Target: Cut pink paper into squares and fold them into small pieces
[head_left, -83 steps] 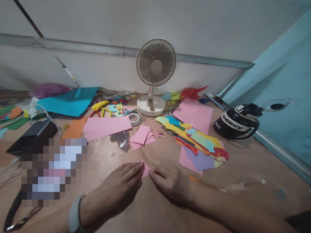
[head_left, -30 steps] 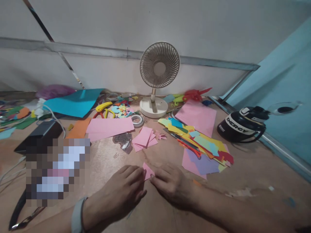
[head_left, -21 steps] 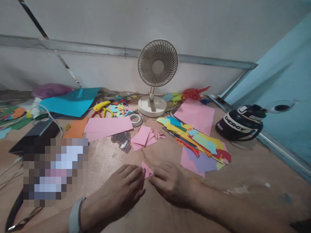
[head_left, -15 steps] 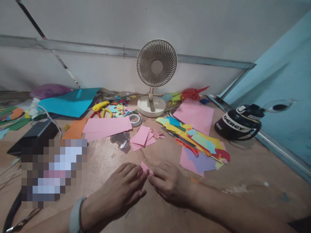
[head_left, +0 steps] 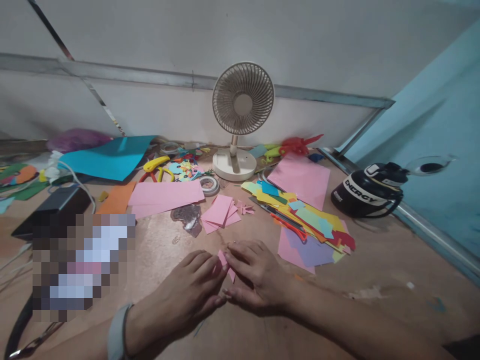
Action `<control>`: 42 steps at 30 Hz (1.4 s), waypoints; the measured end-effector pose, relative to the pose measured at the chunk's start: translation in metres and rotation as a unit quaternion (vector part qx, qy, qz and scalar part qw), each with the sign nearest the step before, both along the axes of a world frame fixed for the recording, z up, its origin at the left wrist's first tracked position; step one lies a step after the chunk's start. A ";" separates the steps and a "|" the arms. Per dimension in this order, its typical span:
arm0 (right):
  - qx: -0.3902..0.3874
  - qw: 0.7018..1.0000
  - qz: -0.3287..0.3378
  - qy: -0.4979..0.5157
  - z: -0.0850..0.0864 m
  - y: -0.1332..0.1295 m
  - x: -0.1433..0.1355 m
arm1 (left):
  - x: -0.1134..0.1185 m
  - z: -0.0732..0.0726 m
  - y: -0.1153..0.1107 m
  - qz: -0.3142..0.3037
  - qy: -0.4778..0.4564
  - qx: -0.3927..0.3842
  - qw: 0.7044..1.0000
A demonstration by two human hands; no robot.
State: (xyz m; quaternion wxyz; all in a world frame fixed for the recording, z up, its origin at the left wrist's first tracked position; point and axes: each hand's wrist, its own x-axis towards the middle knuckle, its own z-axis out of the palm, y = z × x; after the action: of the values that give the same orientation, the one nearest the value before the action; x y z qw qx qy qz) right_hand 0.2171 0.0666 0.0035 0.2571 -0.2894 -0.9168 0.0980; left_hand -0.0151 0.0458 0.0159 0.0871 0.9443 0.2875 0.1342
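Note:
My left hand, with a grey band at its wrist, pinches a small folded piece of pink paper just above the table. Its fingertips partly cover the paper. My right hand lies against the other side of the paper, fingers stretched forward and thumb apart, so it is open. Whether its index fingertip presses on the paper or only rests there is hard to see. Beyond the hands lie pink paper rectangles and a few small folded pink pieces.
A white fan stands at the back. Right of centre are coloured paper scraps with orange-handled scissors. A black jug stands far right. Yellow-handled pliers, a tape roll and a blue sheet lie left.
My right hand has loosened its pinch; its fingers have moved up and the thumb has spread away. More of the pink paper shows between the hands. My left hand has hardly moved.

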 end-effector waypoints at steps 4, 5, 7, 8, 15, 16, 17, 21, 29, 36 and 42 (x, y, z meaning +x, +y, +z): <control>-0.029 0.998 -0.002 -0.054 -0.005 0.000 0.002 | 0.000 0.000 0.000 -0.001 0.013 -0.003 1.000; -0.035 0.997 0.000 -0.067 -0.006 0.000 0.002 | 0.000 0.000 0.000 -0.001 0.013 0.001 1.000; -0.047 0.995 0.005 -0.087 -0.008 0.001 0.003 | 0.000 0.000 0.000 -0.001 0.014 0.010 1.000; -0.052 0.994 0.007 -0.095 -0.008 0.001 0.003 | 0.001 0.000 0.001 0.000 0.016 0.015 1.000; -0.057 0.988 0.017 -0.146 -0.003 0.003 0.003 | 0.002 0.000 -0.001 0.007 0.016 0.025 1.000; -0.050 0.987 0.016 -0.149 -0.004 0.003 0.003 | 0.002 0.000 -0.001 0.009 0.012 0.024 1.000; -0.041 0.988 0.012 -0.151 -0.005 0.003 0.002 | 0.002 0.000 -0.001 0.011 0.008 0.024 1.000; 0.007 0.989 -0.007 -0.150 -0.011 0.001 -0.002 | 0.003 0.000 -0.001 0.013 0.006 0.032 0.999; 0.042 0.983 -0.009 -0.177 -0.008 0.007 -0.013 | 0.004 0.004 -0.004 0.014 0.028 0.012 0.999; 0.000 0.977 0.008 -0.214 0.005 0.003 0.000 | 0.002 0.000 -0.005 0.012 0.053 0.013 0.998; -0.004 0.977 0.024 -0.213 0.014 -0.007 0.023 | 0.002 0.003 -0.005 0.020 0.062 0.004 0.998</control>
State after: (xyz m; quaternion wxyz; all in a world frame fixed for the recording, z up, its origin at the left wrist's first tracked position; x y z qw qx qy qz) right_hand 0.2404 0.0599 0.0178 0.0521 -0.2830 -0.9567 0.0436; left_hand -0.0128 0.0409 0.0186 0.0629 0.9453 0.3103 0.0786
